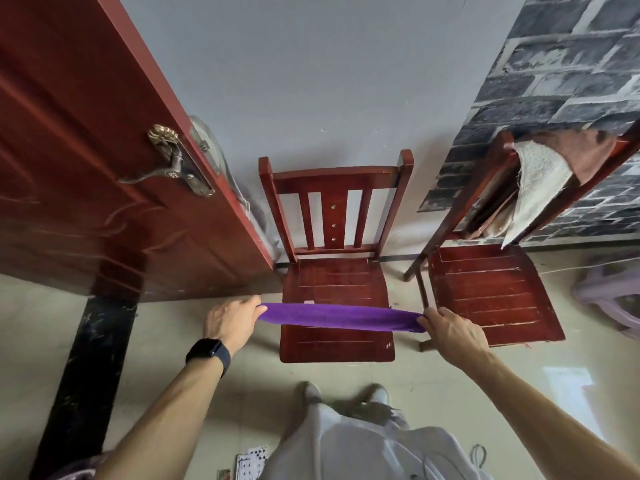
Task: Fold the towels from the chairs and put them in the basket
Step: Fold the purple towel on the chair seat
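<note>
Purple towel point(341, 317) stretched taut above a wooden chair point(334, 292) seat, long axis running left to right; left hand point(232, 318) pinches one end; right hand point(450, 329) pinches the other.

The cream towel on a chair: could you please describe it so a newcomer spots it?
Look right to the grey brick-patterned wall, then the red wooden chair before it. Over its backrest hangs the cream terry towel, paler than the brown cloth alongside.
</note>
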Action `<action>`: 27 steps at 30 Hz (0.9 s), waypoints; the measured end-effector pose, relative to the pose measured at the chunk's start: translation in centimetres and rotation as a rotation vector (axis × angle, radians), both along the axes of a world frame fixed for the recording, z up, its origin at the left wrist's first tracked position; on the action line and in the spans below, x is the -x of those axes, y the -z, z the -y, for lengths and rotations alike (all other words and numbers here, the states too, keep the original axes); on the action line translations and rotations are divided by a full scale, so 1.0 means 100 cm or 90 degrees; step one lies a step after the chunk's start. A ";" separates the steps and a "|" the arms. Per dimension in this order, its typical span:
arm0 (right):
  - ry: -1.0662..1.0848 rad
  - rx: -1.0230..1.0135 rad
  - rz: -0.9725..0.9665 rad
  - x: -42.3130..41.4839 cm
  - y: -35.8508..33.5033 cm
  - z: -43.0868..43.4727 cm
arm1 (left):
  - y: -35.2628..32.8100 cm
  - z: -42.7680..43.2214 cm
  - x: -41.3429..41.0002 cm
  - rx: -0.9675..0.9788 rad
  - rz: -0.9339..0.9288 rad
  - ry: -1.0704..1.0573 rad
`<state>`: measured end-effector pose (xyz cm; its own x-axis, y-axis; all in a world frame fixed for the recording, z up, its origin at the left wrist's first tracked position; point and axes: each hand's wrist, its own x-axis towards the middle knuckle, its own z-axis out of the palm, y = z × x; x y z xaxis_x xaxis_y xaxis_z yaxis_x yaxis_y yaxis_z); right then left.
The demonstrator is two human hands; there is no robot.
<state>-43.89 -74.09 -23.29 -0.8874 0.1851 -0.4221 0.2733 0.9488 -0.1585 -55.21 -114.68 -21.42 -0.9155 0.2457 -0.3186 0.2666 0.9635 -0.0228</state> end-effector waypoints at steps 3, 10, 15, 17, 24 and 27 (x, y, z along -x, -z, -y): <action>0.038 0.022 0.003 0.005 0.006 0.000 | 0.006 -0.008 -0.003 -0.023 0.054 -0.073; 0.275 0.182 0.004 0.073 0.042 0.009 | 0.064 -0.025 0.039 -0.118 0.131 -0.299; 0.459 0.343 0.011 0.101 0.112 0.003 | 0.138 -0.017 0.062 -0.121 0.168 -0.380; 0.449 0.302 0.016 0.095 0.143 0.004 | 0.171 -0.017 0.057 -0.115 0.188 -0.378; 0.490 0.290 0.007 0.063 0.204 0.021 | 0.243 -0.026 0.046 -0.255 0.259 -0.472; 0.566 0.339 -0.021 0.091 0.223 0.019 | 0.266 -0.039 0.083 -0.460 0.257 -0.608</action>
